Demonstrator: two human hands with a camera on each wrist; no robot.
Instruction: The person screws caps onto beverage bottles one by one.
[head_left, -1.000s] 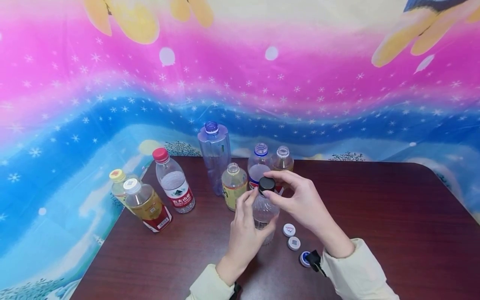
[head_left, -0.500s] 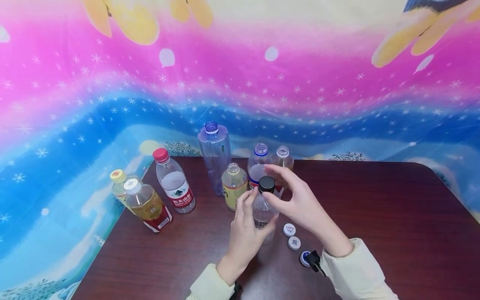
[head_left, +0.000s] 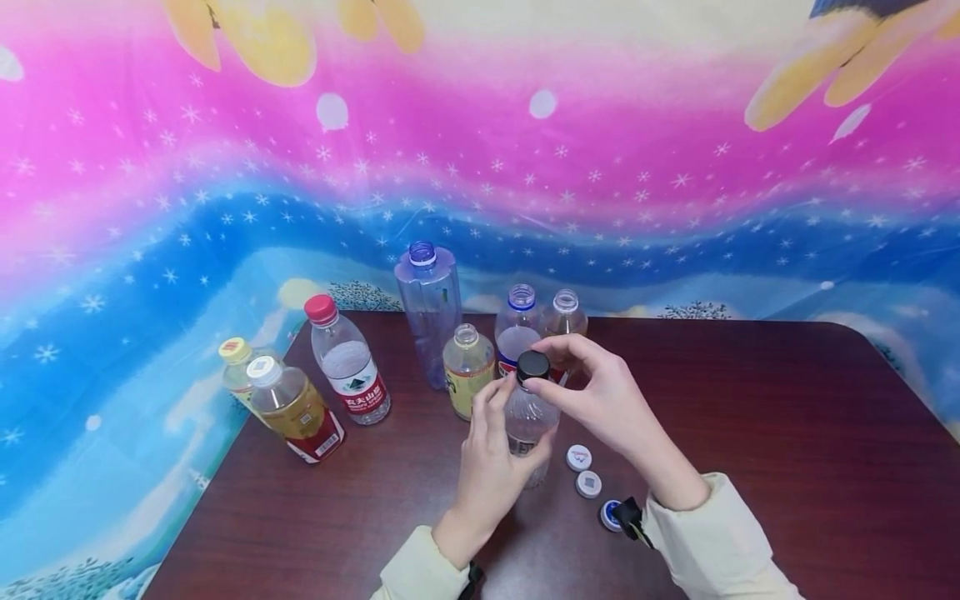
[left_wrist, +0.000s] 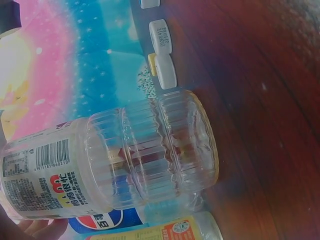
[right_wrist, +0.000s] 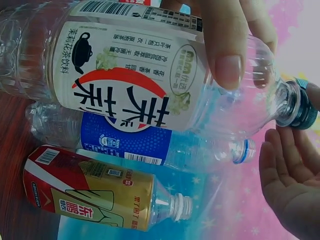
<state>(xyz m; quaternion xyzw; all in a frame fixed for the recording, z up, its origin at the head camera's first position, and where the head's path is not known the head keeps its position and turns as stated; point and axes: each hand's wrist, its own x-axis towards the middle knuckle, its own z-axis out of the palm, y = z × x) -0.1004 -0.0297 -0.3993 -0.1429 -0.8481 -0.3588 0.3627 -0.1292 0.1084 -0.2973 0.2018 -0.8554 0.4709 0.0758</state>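
In the head view a clear ribbed bottle (head_left: pixel 531 417) with a black cap (head_left: pixel 533 367) stands between both hands. My left hand (head_left: pixel 491 471) grips its body, thumb on the near side and fingers on the left. The thumb and index finger of my right hand (head_left: pixel 611 404) are at the cap's sides, pinching it. The right wrist view shows the bottle's white label (right_wrist: pixel 130 70) and the dark cap (right_wrist: pixel 304 106) on the neck, with right-hand fingers beside it. In the left wrist view the ribbed lower part (left_wrist: pixel 150 150) shows above the brown table.
Uncapped bottles stand behind: a tall purple one (head_left: pixel 431 317), a yellow-labelled one (head_left: pixel 469 379) and two more. At left are capped bottles, one with a red cap (head_left: pixel 321 309). Loose white caps (head_left: pixel 588 484) and a blue one (head_left: pixel 611 516) lie near my right wrist.
My right thumb and index finger spread away from the cap half a second ago and have closed around it again. My left hand keeps its grip on the bottle.
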